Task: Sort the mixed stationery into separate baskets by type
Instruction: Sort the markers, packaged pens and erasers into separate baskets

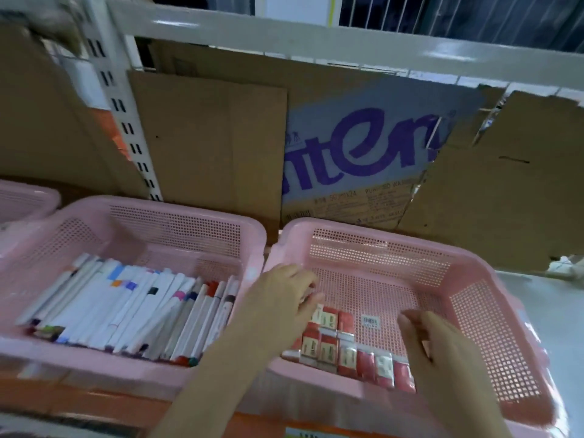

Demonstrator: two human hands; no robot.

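Across the top of the frame runs a wall of flattened brown cardboard sheets (215,137), lining the back of the white metal shelf frame (284,36), presumably to stop things slipping behind. Below, lower left, sits a pink perforated plastic basket (177,222) packed with white-barrelled marker pens (126,308), laid side by side so one type stays together. Lower right, a second pink perforated plastic basket (493,311) holds small red-and-white wrapped erasers (344,352), lined up in rows along its near edge, likely to leave room for more. The left hand (284,298) reaches over the rim, fingers curled down onto the upper erasers; whether it pinches one I cannot tell. The right hand (442,343) hovers loosely curled, gripping nothing visible.
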